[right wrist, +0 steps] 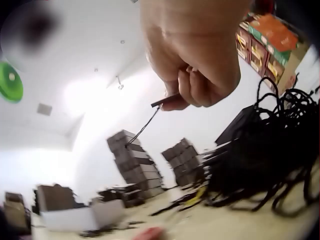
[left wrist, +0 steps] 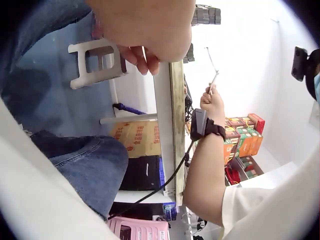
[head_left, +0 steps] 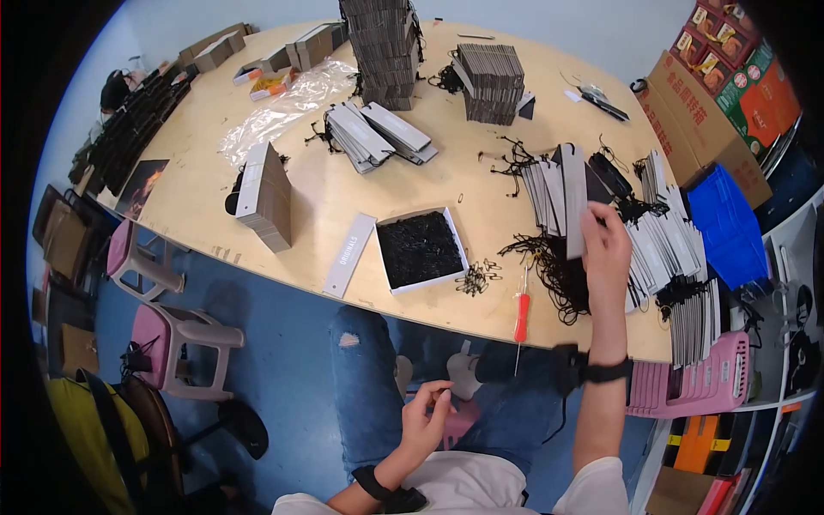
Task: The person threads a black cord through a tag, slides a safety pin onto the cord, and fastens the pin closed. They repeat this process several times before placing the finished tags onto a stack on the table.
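My right hand pinches a long grey card tag above the right side of the table. In the right wrist view the tag shows edge-on under the fingertips, with a thin dark cord slanting down from it. Below this hand lie a tangle of black cords and a fan of strung grey tags. My left hand is over my lap, away from the table, its fingers loosely bent; the left wrist view shows nothing in its fingers.
A white box of small black pieces stands near the front edge, beside a single printed tag. A red-handled pointed tool overhangs that edge. Tag stacks stand at left and back. More strung tags lie at right.
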A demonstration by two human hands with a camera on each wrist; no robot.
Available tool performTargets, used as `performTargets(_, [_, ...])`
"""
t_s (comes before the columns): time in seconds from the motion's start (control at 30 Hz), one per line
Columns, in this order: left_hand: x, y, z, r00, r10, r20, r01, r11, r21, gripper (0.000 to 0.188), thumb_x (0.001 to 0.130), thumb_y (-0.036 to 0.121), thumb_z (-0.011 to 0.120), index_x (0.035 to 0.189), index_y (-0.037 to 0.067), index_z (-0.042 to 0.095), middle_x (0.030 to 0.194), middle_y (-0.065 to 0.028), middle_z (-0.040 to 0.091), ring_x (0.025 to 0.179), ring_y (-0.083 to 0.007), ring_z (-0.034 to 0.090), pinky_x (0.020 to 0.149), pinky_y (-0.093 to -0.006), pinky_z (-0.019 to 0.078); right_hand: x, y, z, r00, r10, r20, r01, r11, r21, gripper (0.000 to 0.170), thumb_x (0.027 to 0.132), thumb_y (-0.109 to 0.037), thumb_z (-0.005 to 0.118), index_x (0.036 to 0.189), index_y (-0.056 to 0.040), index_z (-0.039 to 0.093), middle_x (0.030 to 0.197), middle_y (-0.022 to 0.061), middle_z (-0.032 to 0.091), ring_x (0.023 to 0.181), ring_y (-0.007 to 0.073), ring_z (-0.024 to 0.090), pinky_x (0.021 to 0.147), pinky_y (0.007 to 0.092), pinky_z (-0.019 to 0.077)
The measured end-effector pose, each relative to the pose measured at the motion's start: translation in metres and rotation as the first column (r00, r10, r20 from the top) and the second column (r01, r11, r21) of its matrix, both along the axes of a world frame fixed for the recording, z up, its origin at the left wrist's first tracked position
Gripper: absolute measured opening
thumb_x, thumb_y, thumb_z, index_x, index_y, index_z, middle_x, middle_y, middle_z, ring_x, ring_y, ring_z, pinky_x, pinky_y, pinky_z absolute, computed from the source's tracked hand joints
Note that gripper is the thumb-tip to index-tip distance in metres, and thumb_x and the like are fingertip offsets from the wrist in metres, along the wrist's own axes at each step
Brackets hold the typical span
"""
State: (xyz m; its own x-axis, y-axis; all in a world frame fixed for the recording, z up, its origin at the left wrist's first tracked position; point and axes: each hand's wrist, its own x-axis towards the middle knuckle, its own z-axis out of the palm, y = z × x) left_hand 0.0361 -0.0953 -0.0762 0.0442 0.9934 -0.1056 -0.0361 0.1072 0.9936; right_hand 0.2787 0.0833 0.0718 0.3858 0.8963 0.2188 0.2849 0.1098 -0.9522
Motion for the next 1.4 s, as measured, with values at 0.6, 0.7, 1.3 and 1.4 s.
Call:
performTargets(0.6, [-0.01, 0.001, -0.005, 0.972, -0.17, -0.161, 0.169, 0.985, -0.021, 0.017, 0.096, 0.014, 0.055, 0.105, 0.002, 0.063, 0.073, -0.0074, 0.065, 0.07, -0.013, 0.066, 0.062, -0.0252, 0.0491, -0.019, -0.01, -0.028, 0.772, 0.227, 0.594, -0.193, 0.974, -0.122, 0.023, 0.081, -0.013, 0.069, 0.102, -0.0057, 0.063, 0.086, 0.0051, 0.061, 0.067, 0.017, 0.057, 0.062, 0.0293, 0.0455])
performTargets(0.7, [-0.01, -0.003, -0.004, 0.963, -0.207, -0.175, 0.209, 0.978, -0.007, 0.017, 0.096, 0.014, 0.055, 0.105, 0.002, 0.063, 0.076, -0.0087, 0.066, 0.073, -0.0142, 0.068, 0.063, -0.026, 0.0501, -0.04, -0.02, -0.041, 0.673, 0.259, 0.693, -0.205, 0.965, -0.162, 0.018, 0.081, -0.016, 0.068, 0.096, -0.007, 0.064, 0.085, 0.0062, 0.061, 0.072, 0.0223, 0.061, 0.066, 0.0341, 0.0487])
performTargets(1.3, [-0.007, -0.015, 0.018, 1.0, -0.025, 0.005, 0.024, 0.982, 0.187, 0.033, 0.093, 0.01, 0.058, 0.123, -0.001, 0.05, 0.089, -0.0115, 0.067, 0.079, -0.0173, 0.065, 0.072, -0.0289, 0.0513, -0.066, -0.109, -0.004, 0.421, 0.43, 0.799, -0.53, 0.831, -0.168, 0.008, 0.083, -0.013, 0.059, 0.086, -0.0068, 0.055, 0.083, 0.0062, 0.054, 0.071, 0.0258, 0.062, 0.058, 0.0348, 0.05])
performTargets(1.4, [-0.01, -0.018, 0.03, 0.999, -0.033, 0.009, 0.027, 0.926, 0.376, 0.026, 0.092, 0.008, 0.059, 0.115, -0.002, 0.055, 0.089, -0.0124, 0.066, 0.077, -0.0179, 0.064, 0.071, -0.0288, 0.0509, -0.074, -0.15, -0.017, 0.367, 0.569, 0.736, -0.679, 0.705, -0.206, 0.012, 0.08, -0.013, 0.069, 0.084, -0.0072, 0.059, 0.076, 0.0027, 0.055, 0.062, 0.0202, 0.06, 0.053, 0.0303, 0.0475])
